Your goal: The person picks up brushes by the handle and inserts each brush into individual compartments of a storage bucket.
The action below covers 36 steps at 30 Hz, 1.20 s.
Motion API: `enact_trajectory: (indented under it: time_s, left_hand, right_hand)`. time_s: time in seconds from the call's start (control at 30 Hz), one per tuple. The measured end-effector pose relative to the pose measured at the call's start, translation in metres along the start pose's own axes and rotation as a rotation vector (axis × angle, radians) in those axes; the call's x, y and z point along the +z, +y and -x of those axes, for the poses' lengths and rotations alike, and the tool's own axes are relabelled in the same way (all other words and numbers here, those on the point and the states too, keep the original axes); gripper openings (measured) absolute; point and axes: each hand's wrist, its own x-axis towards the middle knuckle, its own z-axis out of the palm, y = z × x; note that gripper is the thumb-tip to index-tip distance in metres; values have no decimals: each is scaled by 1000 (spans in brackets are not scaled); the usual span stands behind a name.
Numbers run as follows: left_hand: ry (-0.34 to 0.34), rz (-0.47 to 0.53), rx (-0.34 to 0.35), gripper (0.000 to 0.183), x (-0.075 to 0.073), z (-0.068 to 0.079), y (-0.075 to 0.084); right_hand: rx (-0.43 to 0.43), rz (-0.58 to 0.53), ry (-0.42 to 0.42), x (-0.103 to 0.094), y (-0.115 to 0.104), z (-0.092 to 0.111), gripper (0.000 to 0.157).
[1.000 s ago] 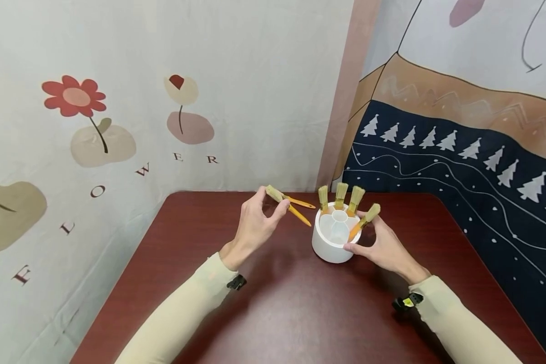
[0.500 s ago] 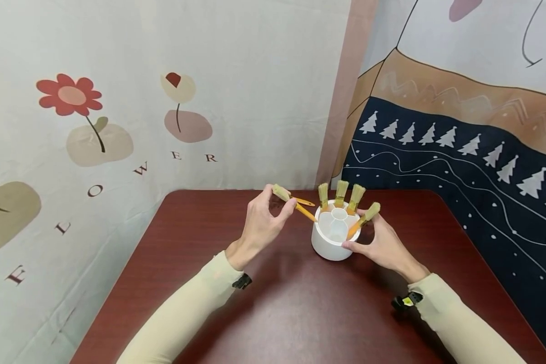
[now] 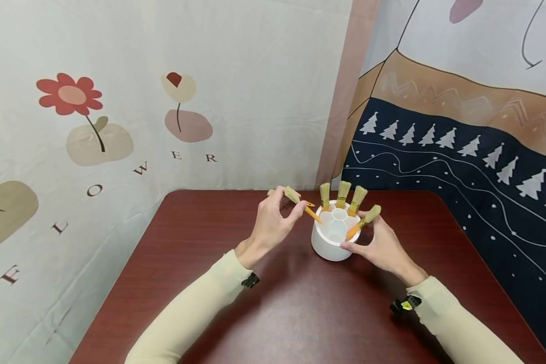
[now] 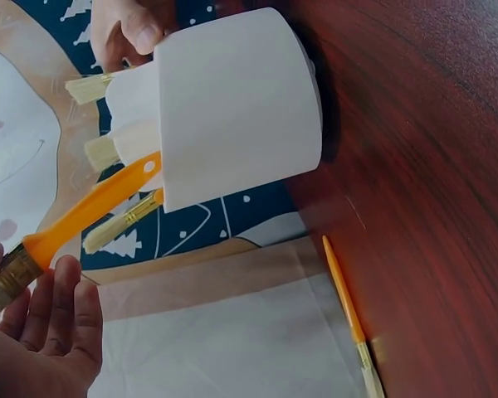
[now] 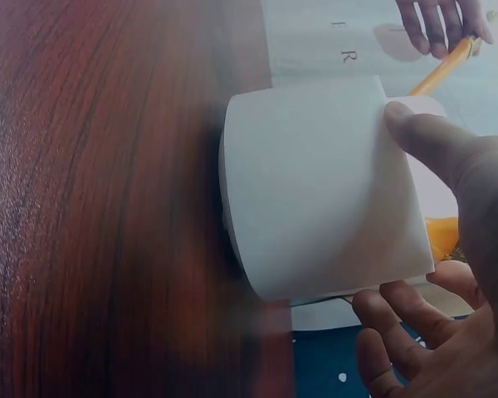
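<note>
My left hand [image 3: 273,222] pinches a paintbrush [image 4: 100,203] near its metal collar, pale bristles up and orange handle slanting down to the right. The handle's end overlaps the left rim of a white round brush holder [image 3: 329,248] in the head view. Around the right side of that holder, my right hand [image 3: 384,247] grips with the thumb at the front rim. Several paintbrushes [image 3: 343,189] stand in the holder's outer compartments, bristles up. A round tube forms its middle, and the front compartment holds no brush.
Behind my left hand another orange-handled paintbrush [image 4: 344,290] lies on the dark red wooden table [image 3: 300,313]. Printed cloths hang along the table's back and right: a pale flower cloth [image 3: 255,101] and a navy one with trees [image 3: 437,172].
My left hand has moved right with the paintbrush, bringing the handle's end from beside the holder to over its left rim. My right hand stays on the holder.
</note>
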Motion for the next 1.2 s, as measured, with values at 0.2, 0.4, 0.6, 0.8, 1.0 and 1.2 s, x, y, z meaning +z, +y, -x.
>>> enact_trajectory:
  time_s: [0.2, 0.4, 0.6, 0.8, 1.0, 1.2]
  left_hand:
    - [-24, 0, -15, 20, 9, -1, -3]
    - [-61, -43, -35, 19, 16, 0, -8]
    - [-100, -89, -73, 19, 22, 0, -11]
    - [-145, -117, -109, 19, 29, 0, -13]
    - [-174, -151, -129, 20, 35, -1, -18]
    - [-204, -181, -135, 21, 39, -3, -22]
  right_hand:
    - [-10, 2, 20, 2, -2, 1, 104]
    - [-10, 9, 36, 3, -5, 1, 105]
    - [0, 19, 44, 5, -7, 2, 105]
    - [-6, 38, 63, 6, -8, 2, 105]
    - [-8, 54, 75, 7, -8, 2, 105]
    - [-5, 59, 76, 8, -9, 1, 104]
